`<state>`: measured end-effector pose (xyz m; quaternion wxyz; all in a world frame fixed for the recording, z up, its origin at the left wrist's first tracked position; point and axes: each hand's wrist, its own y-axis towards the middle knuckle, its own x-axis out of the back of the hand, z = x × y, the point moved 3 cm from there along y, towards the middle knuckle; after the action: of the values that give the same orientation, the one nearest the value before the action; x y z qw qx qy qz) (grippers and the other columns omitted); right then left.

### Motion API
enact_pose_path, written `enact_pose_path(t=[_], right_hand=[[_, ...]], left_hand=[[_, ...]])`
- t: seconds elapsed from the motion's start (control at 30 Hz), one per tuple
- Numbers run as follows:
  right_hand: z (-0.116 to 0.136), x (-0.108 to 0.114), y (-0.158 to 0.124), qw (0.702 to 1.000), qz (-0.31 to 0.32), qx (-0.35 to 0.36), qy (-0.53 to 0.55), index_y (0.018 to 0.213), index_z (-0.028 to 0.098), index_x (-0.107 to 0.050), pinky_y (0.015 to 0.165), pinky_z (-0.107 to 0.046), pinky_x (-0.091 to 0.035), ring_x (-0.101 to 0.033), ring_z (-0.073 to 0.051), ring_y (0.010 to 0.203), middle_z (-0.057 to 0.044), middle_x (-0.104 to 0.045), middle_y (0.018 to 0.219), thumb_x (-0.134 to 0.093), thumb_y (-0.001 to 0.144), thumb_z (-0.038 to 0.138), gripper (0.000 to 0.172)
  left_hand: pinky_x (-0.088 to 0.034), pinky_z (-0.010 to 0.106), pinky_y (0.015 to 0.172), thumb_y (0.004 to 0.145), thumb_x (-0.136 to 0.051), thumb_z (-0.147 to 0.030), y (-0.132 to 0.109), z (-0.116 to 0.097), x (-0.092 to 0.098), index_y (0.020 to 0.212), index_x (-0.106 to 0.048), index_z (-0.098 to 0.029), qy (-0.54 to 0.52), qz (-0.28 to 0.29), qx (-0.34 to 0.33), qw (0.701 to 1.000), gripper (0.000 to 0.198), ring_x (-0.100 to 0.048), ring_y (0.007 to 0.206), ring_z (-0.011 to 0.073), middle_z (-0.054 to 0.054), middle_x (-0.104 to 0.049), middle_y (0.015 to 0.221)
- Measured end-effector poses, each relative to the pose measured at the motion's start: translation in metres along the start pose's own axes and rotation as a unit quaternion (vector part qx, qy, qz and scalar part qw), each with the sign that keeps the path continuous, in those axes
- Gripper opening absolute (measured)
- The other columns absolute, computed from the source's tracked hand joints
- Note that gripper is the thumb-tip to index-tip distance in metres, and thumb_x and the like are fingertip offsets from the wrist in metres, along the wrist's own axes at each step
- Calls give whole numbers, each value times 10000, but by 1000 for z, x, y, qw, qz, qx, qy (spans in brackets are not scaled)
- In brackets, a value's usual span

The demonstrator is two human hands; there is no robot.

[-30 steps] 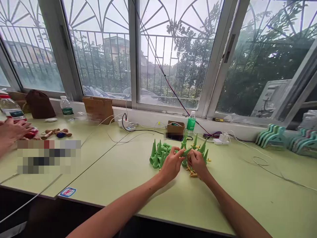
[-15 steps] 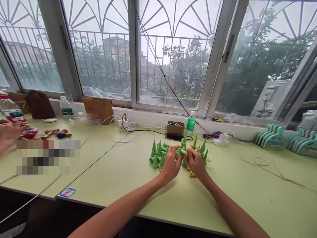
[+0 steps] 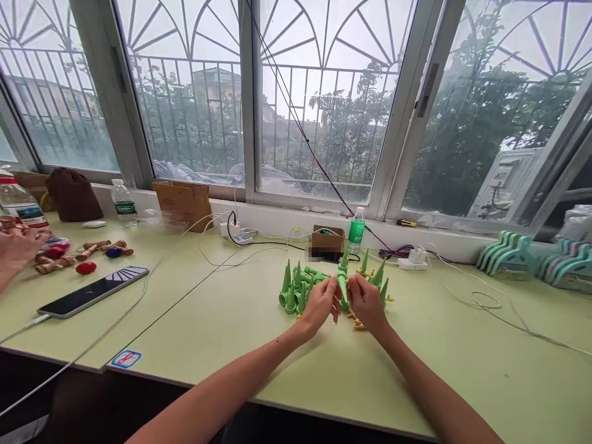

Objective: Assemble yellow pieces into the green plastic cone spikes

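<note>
A green cone-shaped piece (image 3: 343, 287) is between my two hands, its narrow end tilted down. My left hand (image 3: 320, 302) is closed on its left side, fingers bent around it. On the other side my right hand (image 3: 367, 300) is pinched closed against the piece; what its fingertips hold is too small to make out. Several green cones and tubes (image 3: 292, 295) stand or lie left of and behind my left hand. Other green cones (image 3: 378, 275) are upright behind my right hand, with small yellow pieces (image 3: 356, 320) beside and below them.
A green-labelled bottle (image 3: 357, 229) and small brown box (image 3: 327, 239) stand behind the cones. At left lie a phone (image 3: 95, 292) and wooden toys (image 3: 99, 249), near another person's hand (image 3: 18, 253). Hangers (image 3: 506, 256) and cables (image 3: 490, 302) are at right.
The green cone between my hands has turned from pointing right to pointing downward. My left hand has shifted slightly, with its fingers lower. The other person's hand now has wooden pieces at it.
</note>
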<state>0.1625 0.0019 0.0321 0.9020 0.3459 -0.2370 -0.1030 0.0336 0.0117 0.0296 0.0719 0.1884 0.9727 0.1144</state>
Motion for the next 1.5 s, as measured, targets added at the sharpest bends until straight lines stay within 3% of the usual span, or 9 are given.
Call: enact_pose_path(t=[0.5, 0.9, 1.1, 1.5], right_hand=[[-9, -3, -1, 1000, 18, 5, 1, 651, 221, -335, 476, -245, -275, -323, -102, 465, 59, -367, 527, -339, 994, 423, 398], [-6, 0, 1, 999, 1, 19, -27, 644, 223, -323, 460, -245, -239, -283, -102, 451, 68, -311, 511, -323, 984, 408, 387], [-6, 1, 1, 999, 3, 17, -27, 638, 222, -333, 468, -245, -247, -288, -105, 459, 66, -312, 516, -327, 982, 398, 387], [-5, 3, 2, 1000, 13, 2, -24, 623, 224, -344, 458, -247, -263, -310, -110, 453, 56, -353, 504, -327, 971, 445, 412]], left_hand=[[-417, 203, 335, 830, -524, -635, 1, 5, 2, 725, -482, -151, -39, 54, 39, 997, 497, -509, 445, 84, -30, -451, 648], [-391, 178, 318, 835, -520, -622, 0, 3, 4, 780, -498, -148, 3, 74, -6, 997, 478, -521, 483, 78, -18, -469, 715], [-384, 175, 318, 790, -595, -598, 1, 2, 4, 772, -474, -162, 34, 75, -22, 996, 452, -521, 475, 88, -55, -417, 634], [-366, 169, 318, 784, -649, -510, 1, 4, 6, 894, -493, -172, 83, 81, -44, 992, 388, -476, 428, 75, -45, -507, 631]])
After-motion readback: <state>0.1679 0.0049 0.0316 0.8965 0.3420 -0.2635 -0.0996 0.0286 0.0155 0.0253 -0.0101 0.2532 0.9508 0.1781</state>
